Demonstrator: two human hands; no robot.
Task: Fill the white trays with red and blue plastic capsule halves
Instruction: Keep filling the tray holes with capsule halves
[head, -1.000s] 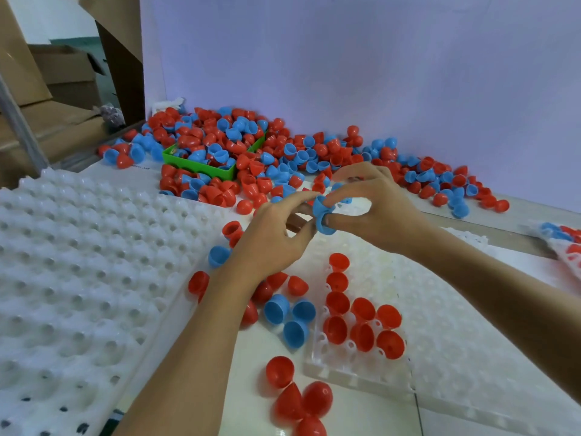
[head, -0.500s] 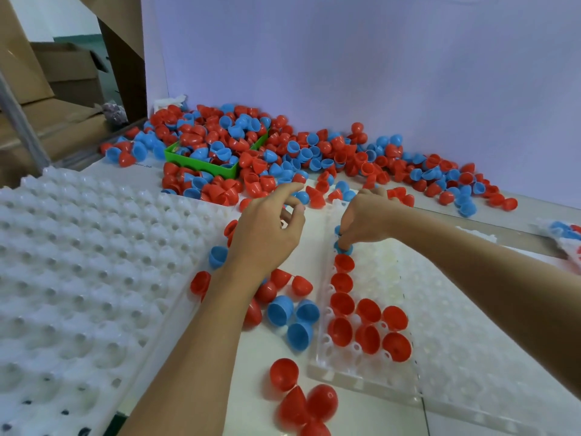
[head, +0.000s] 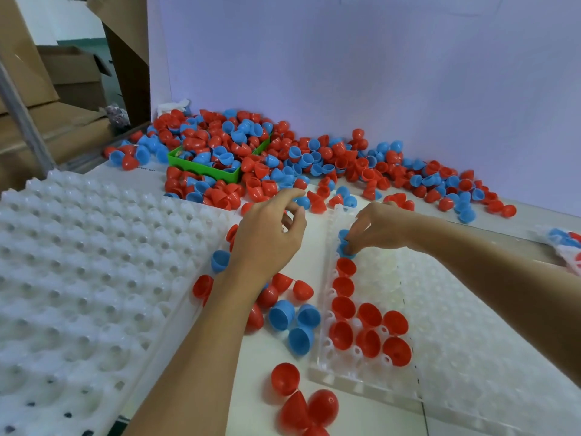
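Two hands work over the white counter (head: 292,369). A second ago both were raised together, fingers meeting on a blue plastic capsule half; now they have parted. The right hand (head: 374,229) has come down to the far end of the clear-rimmed white plastic tray (head: 471,357) and pinches the blue capsule half (head: 345,248) with its fingertips, pressing it into the pocket just beyond the column of seated red capsule halves (head: 344,286). Whether the piece is fully seated cannot be told, since the fingers cover most of it.

The left hand (head: 267,240) has drawn back toward its own side and hovers with fingers loosely curled, holding nothing. Beneath and just behind its wrist lie loose red and blue capsule halves (head: 290,316) on the counter, within easy reach. Beyond both hands, against the lilac wall, spreads the large heap of red and blue halves (head: 361,165) around a green plastic bin (head: 201,168). To the left of the left forearm sits a second white dimpled tray (head: 85,272), with nothing in it.

The change suggests the handover is done and one more pocket is being filled, starting a blue stretch after the reds. By the look of it the task is barely begun: only a handful of pockets near the right hand hold pieces.
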